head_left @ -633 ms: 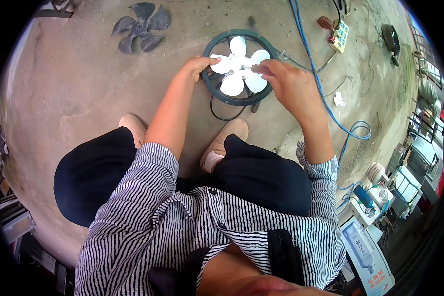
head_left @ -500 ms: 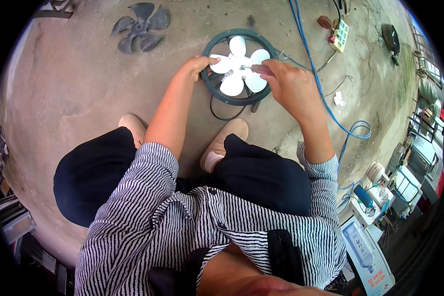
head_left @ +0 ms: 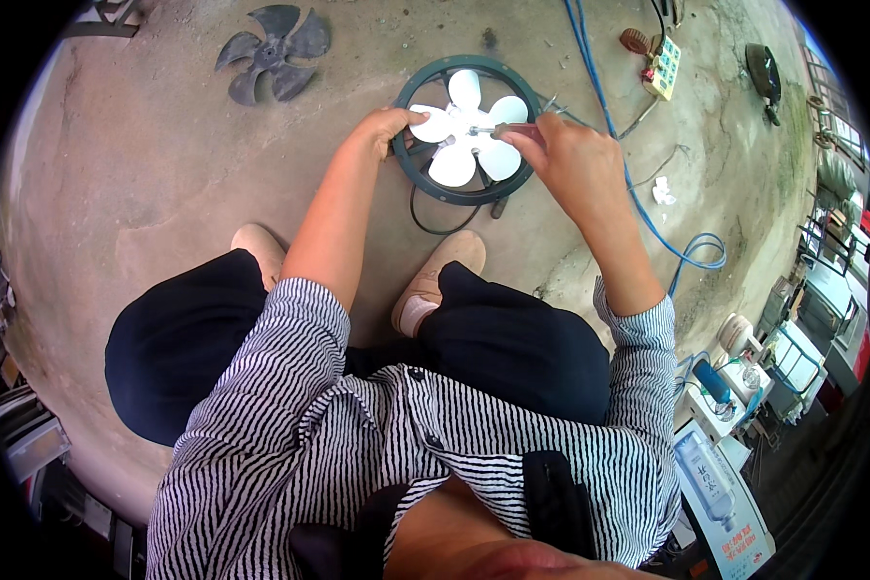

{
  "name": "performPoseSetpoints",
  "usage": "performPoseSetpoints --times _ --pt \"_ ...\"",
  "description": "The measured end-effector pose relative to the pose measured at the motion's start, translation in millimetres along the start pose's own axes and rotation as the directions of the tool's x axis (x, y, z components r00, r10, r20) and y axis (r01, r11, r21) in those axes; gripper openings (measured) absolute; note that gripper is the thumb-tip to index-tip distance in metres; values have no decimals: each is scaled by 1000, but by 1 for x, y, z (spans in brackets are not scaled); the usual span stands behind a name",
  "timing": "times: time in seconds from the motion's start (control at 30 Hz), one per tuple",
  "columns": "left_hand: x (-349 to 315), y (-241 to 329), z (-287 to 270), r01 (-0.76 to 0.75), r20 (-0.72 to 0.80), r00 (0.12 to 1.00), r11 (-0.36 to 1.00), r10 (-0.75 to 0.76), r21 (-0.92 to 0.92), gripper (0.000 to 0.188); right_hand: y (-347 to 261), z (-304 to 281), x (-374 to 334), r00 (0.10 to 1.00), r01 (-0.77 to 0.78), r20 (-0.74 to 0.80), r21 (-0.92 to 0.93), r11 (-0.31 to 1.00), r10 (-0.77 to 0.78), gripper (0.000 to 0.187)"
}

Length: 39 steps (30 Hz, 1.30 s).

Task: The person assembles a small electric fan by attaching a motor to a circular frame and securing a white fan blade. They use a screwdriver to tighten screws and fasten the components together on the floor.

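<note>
A fan with white blades (head_left: pixel 453 166) inside a round dark green frame (head_left: pixel 470 200) lies on the floor in front of my feet. My left hand (head_left: pixel 389 126) is closed at its left side, with the thumb on a white blade and the other fingers down by the frame, partly hidden. A screwdriver (head_left: pixel 517 130) with a reddish handle lies almost level across the fan's right half, its shaft end at the hub. My right hand (head_left: pixel 575 155) is closed on the handle's outer end.
A loose dark fan blade (head_left: pixel 275 53) lies at the far left. Blue cable (head_left: pixel 599 87) runs down the right side, past a yellowish power strip (head_left: pixel 665 70). A black cable (head_left: pixel 425 224) curves below the fan. At the lower right stands a printed box (head_left: pixel 720 483).
My right hand has shifted to the right along the screwdriver, so more of its handle shows. My left hand stays at the fan's left side.
</note>
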<state>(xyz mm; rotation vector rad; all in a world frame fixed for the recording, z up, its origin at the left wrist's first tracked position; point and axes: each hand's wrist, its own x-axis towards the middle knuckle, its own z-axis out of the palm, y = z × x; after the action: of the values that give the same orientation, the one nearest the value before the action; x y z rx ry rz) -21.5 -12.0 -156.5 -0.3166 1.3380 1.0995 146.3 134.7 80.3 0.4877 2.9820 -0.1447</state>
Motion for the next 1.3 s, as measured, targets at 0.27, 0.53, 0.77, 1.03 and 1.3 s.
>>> performPoseSetpoints --times 0.27,0.53,0.77,1.03,1.3 --pt "-24 7 8 5 55 998 1000 -4 -29 36 1 -12 -2 967 253 -1 165 953 -256 24" --pt "-2 -1 -3 20 47 999 999 -22 39 33 -2 -13 -6 971 211 85 138 968 -224 20" --pt "0 -1 -5 26 46 999 999 -28 39 32 -2 -4 -5 963 268 -49 80 960 -265 13" --pt "-8 3 1 28 1 1000 998 -28 49 33 0 10 -4 973 200 -152 161 967 -176 21" --pt "-8 6 4 43 16 999 999 -44 34 33 -5 18 -6 984 96 -157 103 990 -79 23"
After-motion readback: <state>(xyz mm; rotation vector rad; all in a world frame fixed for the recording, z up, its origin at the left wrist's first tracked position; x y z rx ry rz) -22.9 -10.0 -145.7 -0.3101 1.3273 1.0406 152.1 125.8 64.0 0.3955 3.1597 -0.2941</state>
